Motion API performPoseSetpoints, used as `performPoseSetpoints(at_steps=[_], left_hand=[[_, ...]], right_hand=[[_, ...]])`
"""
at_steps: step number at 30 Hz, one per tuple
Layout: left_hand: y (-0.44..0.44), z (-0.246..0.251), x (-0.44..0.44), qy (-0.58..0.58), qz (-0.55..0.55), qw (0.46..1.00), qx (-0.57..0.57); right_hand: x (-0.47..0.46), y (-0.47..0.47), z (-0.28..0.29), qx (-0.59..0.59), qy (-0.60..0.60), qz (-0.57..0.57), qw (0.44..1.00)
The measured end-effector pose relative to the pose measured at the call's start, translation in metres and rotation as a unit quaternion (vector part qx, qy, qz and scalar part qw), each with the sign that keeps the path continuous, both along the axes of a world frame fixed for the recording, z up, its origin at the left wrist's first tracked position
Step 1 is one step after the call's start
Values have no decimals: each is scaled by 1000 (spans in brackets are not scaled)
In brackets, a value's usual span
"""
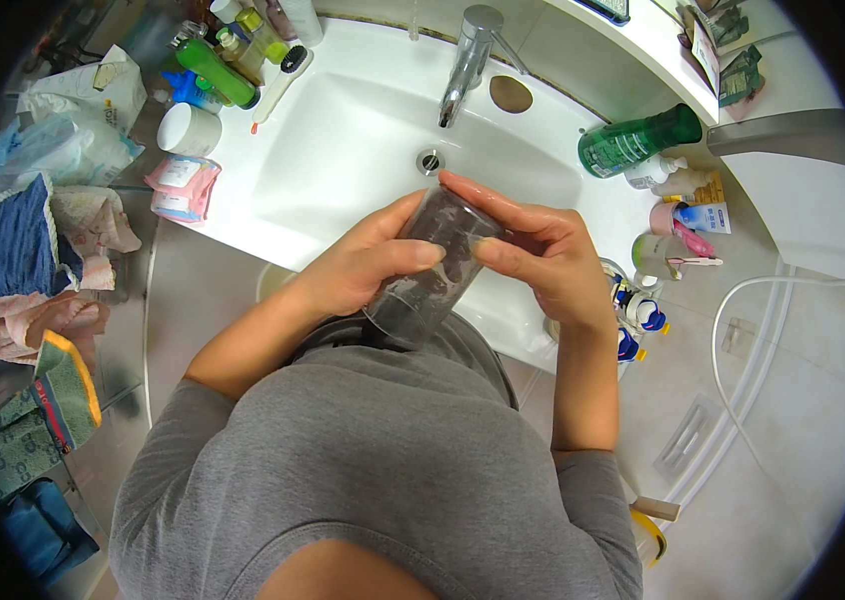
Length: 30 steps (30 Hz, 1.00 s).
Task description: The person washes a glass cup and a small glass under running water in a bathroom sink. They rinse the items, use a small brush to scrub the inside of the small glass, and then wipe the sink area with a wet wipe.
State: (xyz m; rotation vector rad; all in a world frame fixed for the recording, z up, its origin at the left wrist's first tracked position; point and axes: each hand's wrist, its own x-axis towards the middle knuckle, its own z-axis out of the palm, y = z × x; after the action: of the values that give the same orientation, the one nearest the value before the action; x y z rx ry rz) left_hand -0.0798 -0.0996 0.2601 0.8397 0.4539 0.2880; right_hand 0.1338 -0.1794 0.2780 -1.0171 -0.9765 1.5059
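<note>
A clear, smoky-looking cylindrical container is held tilted over the front edge of a white washbasin. My left hand grips its left side, thumb along the wall. On the other side my right hand clasps it near the far end, its thumb on the wall and its wet-looking fingers reaching across that end. Whitish streaks or wet patches mark the container's wall. Beyond my hands are the metal drain and a chrome faucet; no stream of water shows from its spout.
Left of the basin stand a green pump bottle, a brush, a white jar and a pink wipes pack. Towels hang farther left. At right are a green bottle, a cup and a white hose.
</note>
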Motion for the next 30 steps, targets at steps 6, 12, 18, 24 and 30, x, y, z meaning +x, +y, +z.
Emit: performPoseSetpoints(at_steps=[6,12,18,24,30], left_hand=[[-4,-3,3,46,5,995,90],[0,7,-1,2,-9,1000,7],[0,10,4,-33,-31,999,14],[-5,10,6,-10,5,999,41],[-7,20,5,31,-1,994,107]], right_hand=[[-30,2,3,-26,-99,-104,989],[-22,1,-13,61,35,-82,994],[-25,2,-31,132,12,-40,990],[-39,1,-26,130,39,-94,986],[-39,1,-20,168,80,-94,978]])
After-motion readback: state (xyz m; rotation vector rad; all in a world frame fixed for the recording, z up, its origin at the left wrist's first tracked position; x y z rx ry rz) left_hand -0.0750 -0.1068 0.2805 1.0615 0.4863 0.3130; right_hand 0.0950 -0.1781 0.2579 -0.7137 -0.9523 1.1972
